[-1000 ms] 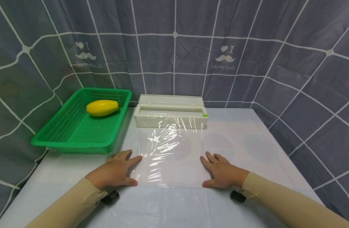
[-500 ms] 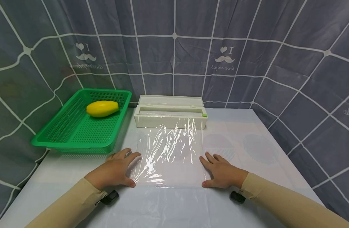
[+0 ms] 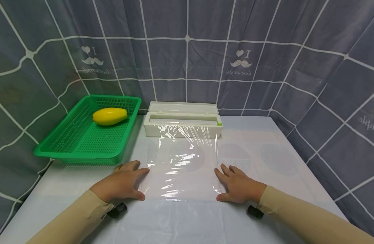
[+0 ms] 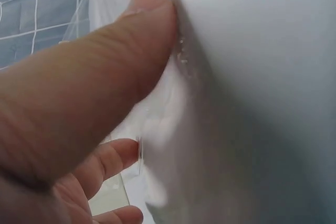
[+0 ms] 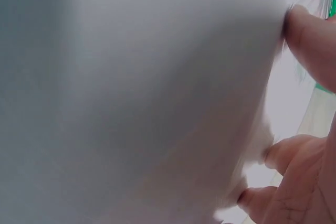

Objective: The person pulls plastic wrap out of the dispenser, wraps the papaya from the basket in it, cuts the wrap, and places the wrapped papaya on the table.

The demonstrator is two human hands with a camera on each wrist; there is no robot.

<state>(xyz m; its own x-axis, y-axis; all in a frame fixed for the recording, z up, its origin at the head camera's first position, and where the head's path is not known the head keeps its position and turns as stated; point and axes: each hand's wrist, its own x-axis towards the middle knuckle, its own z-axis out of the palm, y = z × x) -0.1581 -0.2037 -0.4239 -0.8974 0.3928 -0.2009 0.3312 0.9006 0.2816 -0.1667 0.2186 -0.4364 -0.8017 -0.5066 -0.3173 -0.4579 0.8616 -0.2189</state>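
Clear plastic film (image 3: 183,169) runs from a white dispenser box (image 3: 183,130) toward the front of the table. My left hand (image 3: 121,183) rests with spread fingers at the film's left edge, thumb near its front corner. At the right edge my right hand (image 3: 239,184) lies the same way, fingers spread and touching the film. In the left wrist view the left thumb (image 4: 100,72) presses on the surface. The right wrist view shows fingertips of the right hand (image 5: 302,156) against the white surface. The box's lid stands raised at its back.
A green basket (image 3: 83,158) stands at the back left, holding a yellow oblong object (image 3: 110,116). Behind the table (image 3: 281,210) hangs a grey curtain (image 3: 187,57) with white lines. A small green piece (image 3: 219,124) sits at the box's right end.
My left hand has shifted very slightly left. The reflections on the film have changed, and my right hand has stayed in place.
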